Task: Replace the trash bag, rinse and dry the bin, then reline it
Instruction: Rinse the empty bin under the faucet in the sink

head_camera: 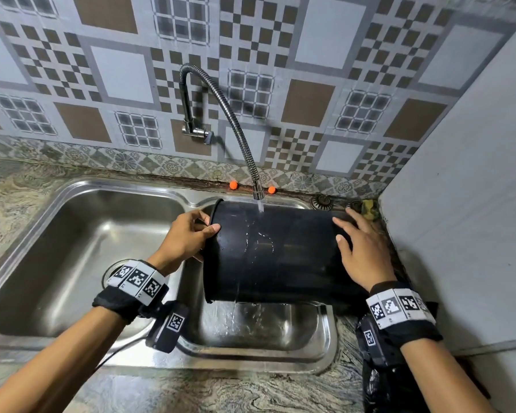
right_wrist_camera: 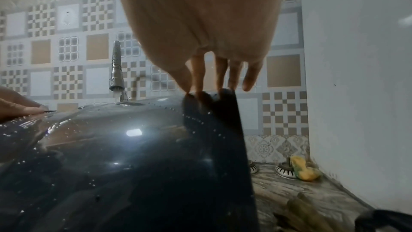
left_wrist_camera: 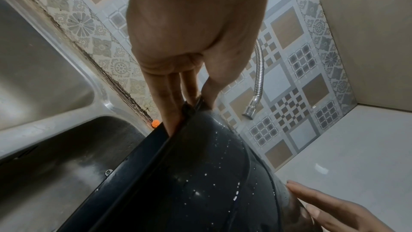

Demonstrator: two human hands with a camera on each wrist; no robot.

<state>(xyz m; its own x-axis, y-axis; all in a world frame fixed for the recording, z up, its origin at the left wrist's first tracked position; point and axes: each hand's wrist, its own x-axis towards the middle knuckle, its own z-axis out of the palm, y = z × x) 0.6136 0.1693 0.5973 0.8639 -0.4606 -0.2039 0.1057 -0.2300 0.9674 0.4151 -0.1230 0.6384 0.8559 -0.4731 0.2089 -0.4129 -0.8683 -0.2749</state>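
Bin [head_camera: 280, 251] sideways under tap [head_camera: 258, 193], left hand [head_camera: 188, 236] pinching rim, right hand [head_camera: 361, 251] flat on base end; inside hidden.

Black bin [head_camera: 280, 251] lying on its side over the sink [head_camera: 72, 234] — glossy, wet with droplets, tap water [head_camera: 260, 206] running down its wall.

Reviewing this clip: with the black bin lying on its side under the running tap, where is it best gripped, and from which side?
Probably at the open rim, from the left. The bin lies sideways over the sink, mouth facing left, its wall wet and smooth. The rim gives a lip to pinch: the left hand already hooks its fingers over it. The right hand merely steadies the base end with flat fingers.
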